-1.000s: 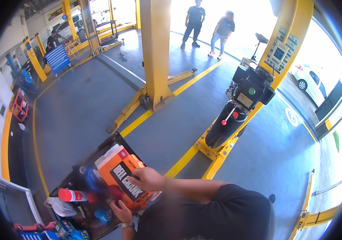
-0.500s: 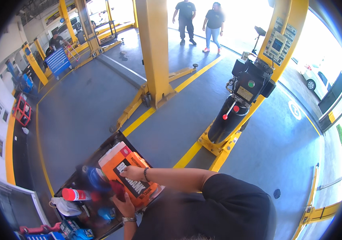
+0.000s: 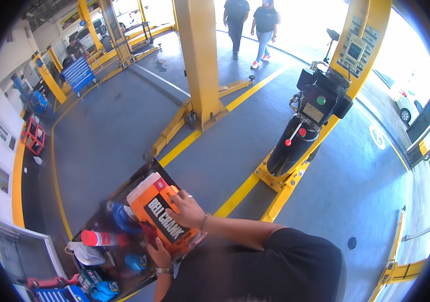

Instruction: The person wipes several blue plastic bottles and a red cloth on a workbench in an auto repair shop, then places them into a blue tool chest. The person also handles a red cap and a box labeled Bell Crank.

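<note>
1. The orange box (image 3: 166,217) was over the right part of a dark tray (image 3: 144,170), printed face up; whether it rested there or was held just above, I could not tell.
2. The right hand (image 3: 189,210) lay on that face, fingers loosely spread and closed round nothing.
3. The left hand (image 3: 160,254) was at the near left edge, by a blurred dark-red thing (image 3: 149,232); I could not tell whether it pinched either.
4. The step seemed to be steadying the box; moving it would have called for a firm hold on opposite edges, clear of the blue container (image 3: 121,216).
5. A red-capped can (image 3: 97,238) lay farther left.
</note>
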`<control>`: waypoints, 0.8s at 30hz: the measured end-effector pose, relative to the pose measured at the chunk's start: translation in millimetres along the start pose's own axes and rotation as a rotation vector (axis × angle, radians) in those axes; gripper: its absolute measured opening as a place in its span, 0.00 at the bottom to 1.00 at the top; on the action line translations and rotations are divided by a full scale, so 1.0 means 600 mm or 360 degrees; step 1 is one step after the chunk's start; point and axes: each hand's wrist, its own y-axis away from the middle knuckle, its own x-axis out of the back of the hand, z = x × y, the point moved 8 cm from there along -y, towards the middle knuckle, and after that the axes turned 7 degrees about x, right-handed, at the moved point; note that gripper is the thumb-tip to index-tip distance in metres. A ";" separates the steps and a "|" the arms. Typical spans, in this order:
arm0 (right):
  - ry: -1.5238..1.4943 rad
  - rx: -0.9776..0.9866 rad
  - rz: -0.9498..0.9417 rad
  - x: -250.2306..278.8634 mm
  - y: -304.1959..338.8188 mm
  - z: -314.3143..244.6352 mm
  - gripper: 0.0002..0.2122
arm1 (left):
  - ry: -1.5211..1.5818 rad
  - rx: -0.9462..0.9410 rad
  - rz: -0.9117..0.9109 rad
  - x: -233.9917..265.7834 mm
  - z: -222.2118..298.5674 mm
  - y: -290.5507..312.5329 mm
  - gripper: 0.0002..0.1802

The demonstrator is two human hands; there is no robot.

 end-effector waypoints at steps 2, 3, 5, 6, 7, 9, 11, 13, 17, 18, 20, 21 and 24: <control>0.0163 -0.0188 0.0048 -0.001 0.026 0.037 0.30 | 0.0112 0.0068 -0.0062 -0.005 -0.003 0.000 0.35; -0.0029 -0.0274 0.0056 -0.006 0.035 0.058 0.31 | 0.0165 0.0049 -0.0098 -0.008 0.002 0.001 0.35; -0.0394 -0.0601 -0.0126 -0.038 0.057 0.107 0.33 | 0.0162 -0.0003 -0.0152 -0.009 0.010 -0.002 0.36; -0.0745 -0.0755 -0.0282 -0.061 0.062 0.127 0.35 | 0.0122 -0.0043 -0.0164 -0.008 0.013 -0.004 0.36; -0.0859 -0.0797 -0.0393 -0.074 0.064 0.138 0.37 | 0.0095 -0.0111 -0.0171 -0.007 0.017 -0.006 0.36; -0.0766 -0.0767 -0.0483 -0.083 0.063 0.152 0.39 | 0.0074 0.0000 -0.0258 -0.007 0.002 -0.017 0.35; -0.0811 -0.0686 -0.0446 -0.086 0.058 0.154 0.36 | 0.0203 0.0158 -0.0404 -0.012 -0.020 -0.026 0.36; -0.0841 -0.0651 -0.0390 -0.086 0.058 0.152 0.35 | 0.0489 0.0392 -0.0596 -0.025 -0.041 -0.032 0.38; -0.1023 -0.0689 -0.0467 -0.093 0.063 0.144 0.33 | 0.0584 0.0449 -0.0670 -0.038 -0.038 -0.056 0.37; -0.1109 -0.0681 -0.0449 -0.092 0.061 0.141 0.33 | 0.0764 0.0562 -0.0684 -0.042 -0.039 -0.064 0.38; -0.0969 -0.0675 -0.0472 -0.085 0.059 0.143 0.33 | 0.1125 0.0788 -0.0756 -0.056 -0.040 -0.078 0.41; -0.0921 -0.0681 -0.0470 -0.081 0.058 0.143 0.33 | 0.1241 0.0801 -0.0725 -0.055 -0.040 -0.086 0.42; -0.0915 -0.0631 -0.0506 -0.073 0.054 0.132 0.35 | 0.1600 0.0833 -0.0598 -0.054 -0.053 -0.107 0.40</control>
